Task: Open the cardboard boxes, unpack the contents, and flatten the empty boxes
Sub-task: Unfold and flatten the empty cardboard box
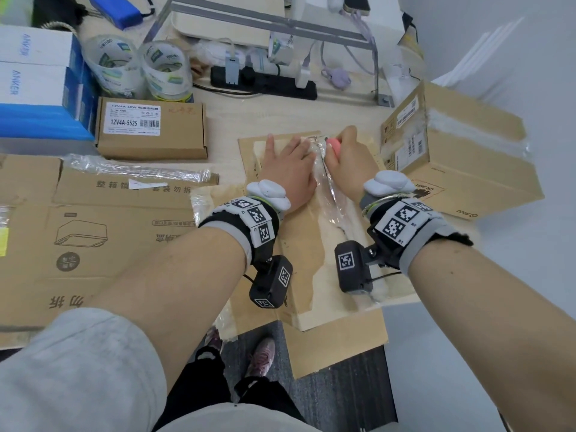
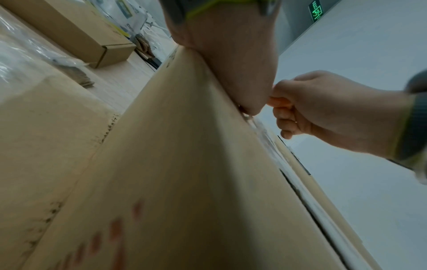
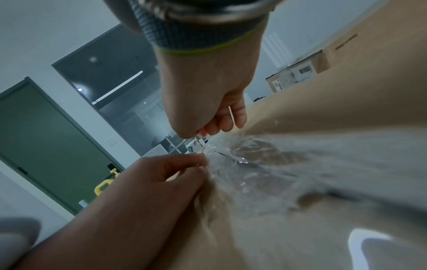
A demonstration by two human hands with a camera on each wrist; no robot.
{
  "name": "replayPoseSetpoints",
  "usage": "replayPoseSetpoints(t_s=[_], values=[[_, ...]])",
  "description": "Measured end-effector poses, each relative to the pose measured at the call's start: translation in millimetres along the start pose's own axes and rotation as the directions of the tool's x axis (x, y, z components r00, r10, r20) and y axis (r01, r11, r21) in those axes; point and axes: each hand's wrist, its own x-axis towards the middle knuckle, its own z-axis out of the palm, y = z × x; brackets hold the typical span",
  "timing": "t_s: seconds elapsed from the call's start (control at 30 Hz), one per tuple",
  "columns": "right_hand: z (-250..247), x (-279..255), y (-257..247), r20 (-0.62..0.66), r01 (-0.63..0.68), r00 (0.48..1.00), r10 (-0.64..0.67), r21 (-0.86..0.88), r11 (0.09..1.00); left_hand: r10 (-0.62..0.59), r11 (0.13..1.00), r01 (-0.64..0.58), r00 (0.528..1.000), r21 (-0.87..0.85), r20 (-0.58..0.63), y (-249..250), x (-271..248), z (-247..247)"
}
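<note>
The landmark is the long brown cardboard box [image 1: 314,244] sealed with clear tape, lying on the pale wooden table [image 1: 280,116] at its near edge. Beyond the box stands a black power strip [image 1: 265,84] with plugs and cables. Beyond and to the left of the box sit two rolls of clear packing tape [image 1: 140,70] side by side, one flat brown carton with a white label [image 1: 151,130], and two white-and-blue boxes [image 1: 37,85] stacked. Left of the box lie flattened brown cardboard sheets [image 1: 93,232] with a crumpled strip of clear tape [image 1: 137,169] on top. Right of the box stands one taller brown taped carton [image 1: 458,157], close to the right hand's side.

The left hand [image 1: 288,173] lies flat on the box top, fingers straight and spread, pressing it down just left of the centre seam. The right hand [image 1: 349,160] is curled into a fist round a pink-handled cutter [image 1: 333,145], held at the taped seam near the far end of the box. The two hands are almost touching across the seam, where wrinkled clear tape [image 3: 242,159] lifts from the cardboard. The blade itself cannot be made out.
</note>
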Motion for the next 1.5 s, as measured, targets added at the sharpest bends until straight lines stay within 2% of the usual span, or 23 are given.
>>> replayPoseSetpoints(t_s=[0.27, 0.83, 0.9, 1.03, 1.5], values=[[7, 32, -4, 0.08, 0.003, 0.997, 0.007, -0.121, 0.993, -0.008, 1.0, 0.009, 1.0, -0.018, 0.017, -2, 0, 0], [9, 28, -10, 0.211, -0.019, 0.973, 0.09, -0.317, 0.948, -0.016, 1.0, 0.016, 0.999, 0.008, 0.03, 3, 1, -2], [11, 25, -10, 0.205, -0.053, 0.972, 0.119, -0.298, 0.953, -0.019, 1.0, 0.019, 1.0, 0.001, 0.025, 2, 0, -3], [10, 24, -10, 0.215, -0.007, 0.973, 0.078, -0.312, 0.95, -0.021, 1.0, 0.021, 0.999, -0.009, 0.026, 1, 0, -1], [14, 9, -5, 0.248, -0.01, 0.965, 0.083, -0.279, 0.96, -0.02, 1.0, 0.02, 0.998, 0.006, 0.061, 3, 2, -4]])
